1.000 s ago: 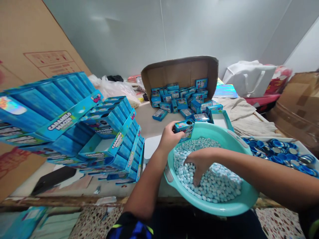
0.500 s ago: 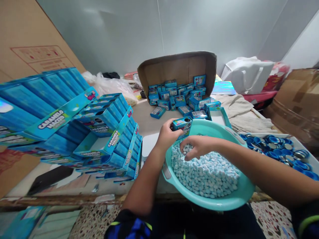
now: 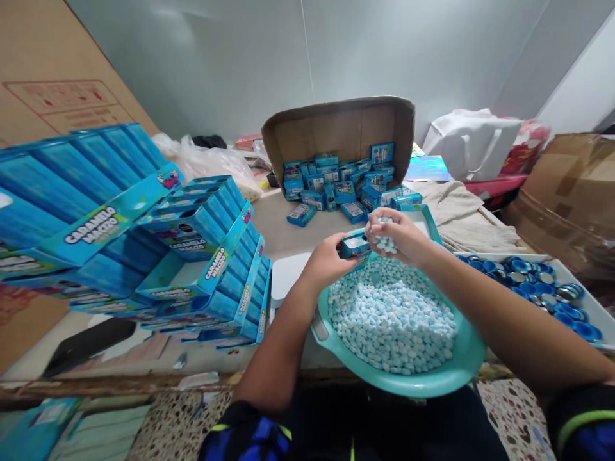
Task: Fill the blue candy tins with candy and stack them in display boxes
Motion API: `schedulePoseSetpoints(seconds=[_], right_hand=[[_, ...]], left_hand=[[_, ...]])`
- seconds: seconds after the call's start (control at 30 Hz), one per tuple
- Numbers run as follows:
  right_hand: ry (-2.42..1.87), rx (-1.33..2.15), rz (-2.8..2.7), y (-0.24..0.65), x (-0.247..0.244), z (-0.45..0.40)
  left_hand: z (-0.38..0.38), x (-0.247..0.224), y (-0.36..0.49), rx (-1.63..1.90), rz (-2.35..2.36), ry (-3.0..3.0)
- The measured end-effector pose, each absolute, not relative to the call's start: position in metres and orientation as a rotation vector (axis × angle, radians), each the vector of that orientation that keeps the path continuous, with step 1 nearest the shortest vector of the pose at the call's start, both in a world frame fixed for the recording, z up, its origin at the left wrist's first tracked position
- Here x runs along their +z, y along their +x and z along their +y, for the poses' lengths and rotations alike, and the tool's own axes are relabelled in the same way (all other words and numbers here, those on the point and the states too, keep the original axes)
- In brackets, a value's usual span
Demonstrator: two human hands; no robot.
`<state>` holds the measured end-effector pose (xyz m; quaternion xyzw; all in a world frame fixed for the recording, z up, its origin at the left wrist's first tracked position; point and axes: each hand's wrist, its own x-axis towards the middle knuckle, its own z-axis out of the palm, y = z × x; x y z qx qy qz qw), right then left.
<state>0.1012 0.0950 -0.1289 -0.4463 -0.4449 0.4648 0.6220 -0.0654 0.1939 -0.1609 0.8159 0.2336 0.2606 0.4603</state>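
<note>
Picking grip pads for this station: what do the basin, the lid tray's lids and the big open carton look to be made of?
Basin: probably plastic, satin teal; smooth moulded rim with a grey handle inset.
Lids: likely metal, glossy; blue rims, silvery faces catching light.
Open carton: cardboard, matte brown, with creases and worn edges.

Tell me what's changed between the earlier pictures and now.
The right hand has risen out of the basin, where its fingers were down among the pale blue pieces, and moved up to the small blue box. It now holds a cluster of pieces. The left hand still grips that box; the stacked cartons stay put.
</note>
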Motion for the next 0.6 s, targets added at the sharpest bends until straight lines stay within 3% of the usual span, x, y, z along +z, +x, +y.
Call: schedulePoseSetpoints(seconds=[0.27, 0.6], right_hand=[[-1.033, 0.799, -0.813, 0.102, -0.130, 0.100], [-0.959, 0.767, -0.777, 0.101, -0.140, 0.105]], left_hand=[[0.191, -0.153, -0.069, 0.462, 0.390, 1.917], [0.186, -0.147, -0.074, 0.326, 0.303, 2.003]])
